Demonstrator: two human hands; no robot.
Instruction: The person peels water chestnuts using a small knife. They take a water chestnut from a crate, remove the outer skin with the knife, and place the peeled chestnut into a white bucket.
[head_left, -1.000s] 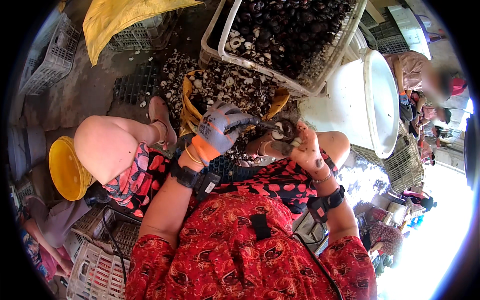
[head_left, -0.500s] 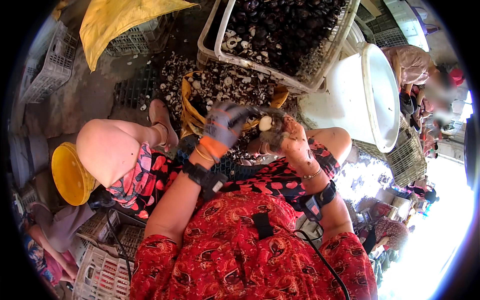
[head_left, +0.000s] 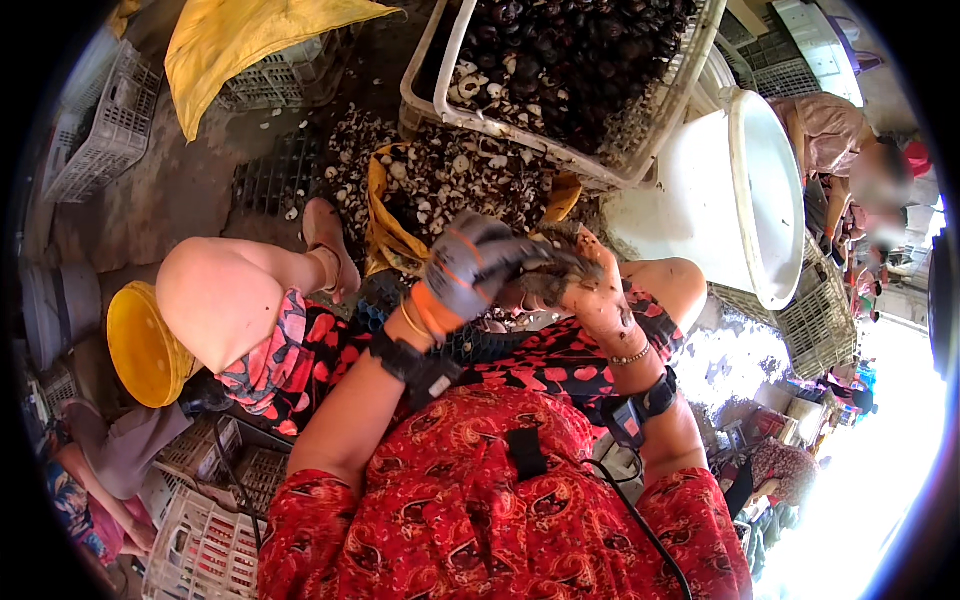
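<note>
My left hand (head_left: 470, 265), in a grey and orange glove, is closed, its fingertips reaching to the right hand. Whatever it grips is hidden by the fingers and motion blur. Bare and muddy, my right hand (head_left: 597, 295) has its fingers curled around something dark and smeared (head_left: 552, 268) that I cannot make out. Both hands meet above my lap, over a yellow sack's rim (head_left: 385, 225). Pale peelings and cut pieces (head_left: 455, 175) lie heaped beyond them. Farther off, a white plastic crate (head_left: 520, 132) holds dark round corms (head_left: 570, 40), which look like water chestnuts.
A large white tub (head_left: 690, 190) lies tilted at the right, near a stacked crate (head_left: 820, 310). A yellow bucket (head_left: 145, 345) is beside my left knee. More crates (head_left: 115, 120) stand at the left. Co-workers (head_left: 825, 130) sit at the right; a cable (head_left: 640, 520) crosses my shirt.
My left hand has shifted slightly right and down, nearer the right hand. The pale round piece that showed at my right fingers is now out of sight.
</note>
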